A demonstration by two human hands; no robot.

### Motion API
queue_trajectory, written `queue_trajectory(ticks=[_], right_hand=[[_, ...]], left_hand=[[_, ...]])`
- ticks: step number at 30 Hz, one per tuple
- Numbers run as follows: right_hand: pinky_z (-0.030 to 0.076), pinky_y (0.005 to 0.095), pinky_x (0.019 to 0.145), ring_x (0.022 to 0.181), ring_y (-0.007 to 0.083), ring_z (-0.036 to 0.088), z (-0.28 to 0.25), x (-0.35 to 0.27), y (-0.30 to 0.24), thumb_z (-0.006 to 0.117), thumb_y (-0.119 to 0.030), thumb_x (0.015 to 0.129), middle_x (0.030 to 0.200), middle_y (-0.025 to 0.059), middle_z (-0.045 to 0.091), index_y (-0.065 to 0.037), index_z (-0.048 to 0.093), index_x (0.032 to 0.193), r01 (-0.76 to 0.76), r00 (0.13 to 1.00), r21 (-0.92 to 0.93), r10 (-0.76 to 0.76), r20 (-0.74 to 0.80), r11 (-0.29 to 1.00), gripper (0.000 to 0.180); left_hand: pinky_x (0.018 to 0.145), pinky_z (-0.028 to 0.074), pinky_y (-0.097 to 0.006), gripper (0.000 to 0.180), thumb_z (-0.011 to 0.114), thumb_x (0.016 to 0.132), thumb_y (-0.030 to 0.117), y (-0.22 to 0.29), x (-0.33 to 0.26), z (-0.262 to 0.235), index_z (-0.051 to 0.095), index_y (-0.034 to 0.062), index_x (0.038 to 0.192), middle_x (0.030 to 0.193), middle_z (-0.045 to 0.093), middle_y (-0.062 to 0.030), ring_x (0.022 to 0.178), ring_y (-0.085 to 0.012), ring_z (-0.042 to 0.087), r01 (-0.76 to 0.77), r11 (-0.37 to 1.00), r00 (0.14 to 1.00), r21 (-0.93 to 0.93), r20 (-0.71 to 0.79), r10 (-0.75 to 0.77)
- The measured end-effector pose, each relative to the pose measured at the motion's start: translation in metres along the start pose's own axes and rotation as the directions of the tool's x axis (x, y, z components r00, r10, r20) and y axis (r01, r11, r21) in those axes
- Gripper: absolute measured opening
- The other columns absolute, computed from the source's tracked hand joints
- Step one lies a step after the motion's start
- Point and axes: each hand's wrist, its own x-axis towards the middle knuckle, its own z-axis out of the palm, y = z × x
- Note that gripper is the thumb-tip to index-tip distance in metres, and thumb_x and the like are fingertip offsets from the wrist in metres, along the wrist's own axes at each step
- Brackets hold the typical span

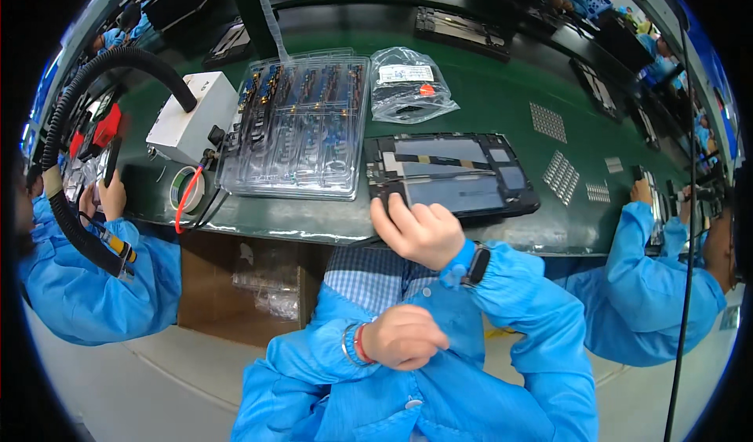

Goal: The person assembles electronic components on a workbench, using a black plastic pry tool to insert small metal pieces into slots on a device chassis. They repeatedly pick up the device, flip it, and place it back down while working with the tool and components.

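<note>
My right hand (pixel 420 232), with a dark watch on its wrist, is at the near left corner of an opened tablet (pixel 455 177). Its fingers are bent and closed on that corner. The tablet lies on the green bench, with grey panels and a dark flat ribbon strip (pixel 443 162) across its inside. In front of my chest, apart from the bench, I hold my left hand (pixel 405 338) with the fingers curled together. Whether anything is inside them is hidden. A red band and a bracelet circle that wrist.
Left of the tablet stand clear plastic trays (pixel 298 128) of small parts, a white box (pixel 192 116) with a black hose, and a tape roll (pixel 187 189). Behind is a clear bag (pixel 410 85); to the right lie sheets of small pieces (pixel 561 177). Co-workers (pixel 655 246) sit on both sides.
</note>
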Motion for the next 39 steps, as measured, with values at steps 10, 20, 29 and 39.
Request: queue_trajectory(ticks=[10, 20, 29, 39], right_hand=[[0.051, 0.0355, 0.058, 0.067, 0.0296, 0.061, -0.035, -0.047, 0.038, 0.064, -0.009, 0.069, 0.101, 0.0079, 0.062, -0.01, 0.059, 0.105, -0.671, 0.741, 0.292, 0.598, 0.305, 0.682, 0.036], [0.047, 0.0352, 0.072, 0.085, 0.0324, 0.059, -0.037, -0.112, 0.075, 0.057, -0.008, 0.081, 0.094, 0.0181, 0.06, 0.003, 0.059, 0.102, -0.922, 0.383, 0.17, 0.766, 0.516, 0.347, 0.023], [0.034, 0.0224, 0.053, 0.064, 0.0064, 0.047, 0.011, -0.017, 0.126, 0.052, -0.022, 0.09, 0.07, 0.0024, 0.058, 0.001, 0.062, 0.084, -0.684, 0.566, 0.729, 0.613, 0.551, -0.025, 0.026], [0.049, 0.0255, 0.069, 0.073, 0.0136, 0.06, 0.129, 0.014, 0.128, 0.067, -0.016, 0.076, 0.084, 0.0071, 0.065, -0.005, 0.066, 0.096, -0.728, 0.661, 0.663, 0.435, 0.611, 0.174, 0.023]], left_hand=[[0.074, 0.047, -0.038, 0.023, 0.058, 0.073, 0.002, 0.002, -0.004, -0.057, 0.056, -0.0011, 0.096, 0.095, 0.06, -0.0157, 0.085, -0.0317, 0.058, 0.558, 0.522, 0.814, 0.644, -0.302, -0.497], [0.072, 0.045, -0.036, 0.041, 0.069, 0.072, 0.011, -0.023, 0.003, -0.079, 0.053, -0.0018, 0.108, 0.097, 0.059, -0.0142, 0.082, -0.0295, 0.056, 0.681, 0.271, 0.616, 0.68, -0.331, -0.715], [0.071, 0.047, -0.037, 0.037, 0.065, 0.075, 0.028, -0.087, 0.098, -0.077, 0.057, -0.0017, 0.096, 0.09, 0.058, -0.0123, 0.084, -0.0286, 0.055, 0.358, 0.274, 0.776, 0.893, -0.121, -0.62], [0.063, 0.039, -0.035, 0.04, 0.063, 0.074, 0.038, -0.162, 0.086, -0.07, 0.06, 0.0019, 0.09, 0.088, 0.057, -0.0075, 0.084, -0.0226, 0.051, 0.341, 0.027, 0.764, 0.94, -0.26, -0.59]])
